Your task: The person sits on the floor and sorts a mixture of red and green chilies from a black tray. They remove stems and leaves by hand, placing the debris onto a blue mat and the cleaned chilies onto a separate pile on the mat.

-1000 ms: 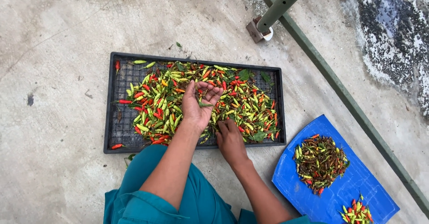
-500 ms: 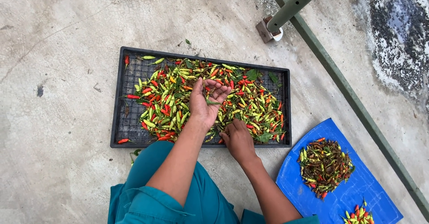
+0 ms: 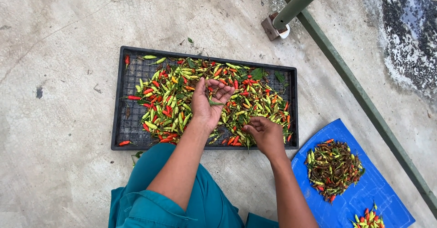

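Left hand (image 3: 207, 101) was up over the middle of the black rectangular plastic mesh tray (image 3: 125, 119), palm turned up and cupped, fingers loosely open, w/ a few small chillies and a green stem (image 3: 215, 103) lying in it, not gripped, just cradled. Right hand (image 3: 264, 134) was low at the tray's near edge, fingers curled in and pinched together down in the heap of small red, green and yellow chilli peppers (image 3: 173, 105); something small seemed nipped between the fingertips, but what exactly couldn't be made out. The heap covered most of the tray from centre to right, thinner at the left end, where a few single red ones lay on bare mesh (one (image 3: 124, 143) right in the near-left corner). Tray sat flat on the grey concrete floor (image 3: 59, 41). To the right of the tray, near the right forearm, lay a blue plastic sheet (image 3: 359, 196) w/ a darker, brownish pile of peppers and stems (image 3: 333, 166) on it, and a smaller bright red-and-green bunch (image 3: 368, 219) at its near end. Teal trouser leg (image 3: 200, 200) below the arms. Beyond the tray, a green metal post (image 3: 298, 2) slanted up from a block on the floor, w/ a green rail (image 3: 364, 100) running diagonally past the sheet.
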